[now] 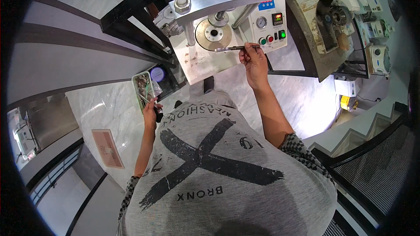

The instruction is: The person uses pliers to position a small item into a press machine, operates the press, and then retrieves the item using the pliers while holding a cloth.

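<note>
We face one white-based, silver-framed metal press (pixel 208 9) carrying one round metal disc (pixel 202 37). Beside one pale rectangular tray (pixel 135 84), our left hand (pixel 150 112) curls narrowly; its hold we cannot tell. By the base's (pixel 192 67) right front edge, our right hand (pixel 253 63) pinches one slim, straight, silver-tipped, dark-handled tool (pixel 227 49).

1. Shirt (pixel 258 201): heathered grey, loose, soft creases across the front.
2. Front print: large black X (pixel 199 159), brush-stroke style, ragged at the ends, finely flecked with grey as though cracked.
3. Lettering: smaller dark characters set around the X; some distorted by folds.
4. Right sleeve (pixel 302 152): small dark-and-light check, differing from the plain grey body; ends near the elbow.
5. Left sleeve (pixel 128 192): same check, partly visible.
6. Forearms and hands: bare; right hand (pixel 253 61), left hand (pixel 150 112).
</note>
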`<state>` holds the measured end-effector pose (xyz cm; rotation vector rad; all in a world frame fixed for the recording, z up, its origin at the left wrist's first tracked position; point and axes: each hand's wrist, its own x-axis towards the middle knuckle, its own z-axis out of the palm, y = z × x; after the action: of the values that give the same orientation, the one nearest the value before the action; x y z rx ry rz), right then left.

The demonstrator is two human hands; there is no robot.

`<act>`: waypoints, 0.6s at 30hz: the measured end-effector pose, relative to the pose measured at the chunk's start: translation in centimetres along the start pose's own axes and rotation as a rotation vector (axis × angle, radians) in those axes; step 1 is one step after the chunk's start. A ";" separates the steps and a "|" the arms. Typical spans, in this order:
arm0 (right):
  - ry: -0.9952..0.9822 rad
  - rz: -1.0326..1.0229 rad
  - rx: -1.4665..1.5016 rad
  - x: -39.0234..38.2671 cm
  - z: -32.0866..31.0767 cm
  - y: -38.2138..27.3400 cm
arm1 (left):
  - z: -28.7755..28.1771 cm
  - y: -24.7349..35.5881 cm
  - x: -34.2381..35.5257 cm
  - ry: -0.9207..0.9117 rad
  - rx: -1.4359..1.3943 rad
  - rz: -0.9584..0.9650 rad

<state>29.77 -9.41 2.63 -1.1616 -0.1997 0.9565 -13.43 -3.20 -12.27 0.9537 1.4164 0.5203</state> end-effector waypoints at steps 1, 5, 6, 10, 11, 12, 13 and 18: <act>-0.004 -0.003 -0.005 0.3 0.1 0.3 | -1.0 -2.2 -0.3 0.057 -0.024 -0.044; -0.062 -0.052 -0.114 1.3 -0.5 0.0 | -3.1 -5.3 -1.8 0.135 0.175 0.002; -0.067 -0.047 -0.114 1.6 -0.2 -0.2 | -3.7 -6.3 -2.2 0.155 0.169 -0.004; -0.119 -0.092 -0.297 2.9 0.5 -1.6 | -5.0 -7.6 -3.7 0.193 0.096 -0.089; -0.159 -0.130 -0.385 3.5 0.5 -1.8 | -5.0 -7.3 -4.3 0.186 0.126 -0.056; -0.165 -0.123 -0.385 3.9 0.7 -1.7 | -4.9 -6.9 -4.6 0.193 0.125 -0.061; -0.174 -0.179 -0.496 4.3 1.0 -1.5 | -4.6 -6.3 -4.8 0.209 0.158 -0.086; -0.269 -0.350 -0.918 6.4 2.1 -2.1 | -2.4 -3.4 -5.6 0.249 0.236 -0.184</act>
<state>33.52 -3.47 3.28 -1.7392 -1.1086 0.7010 -17.30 -9.00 -11.48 0.9560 1.8015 0.3475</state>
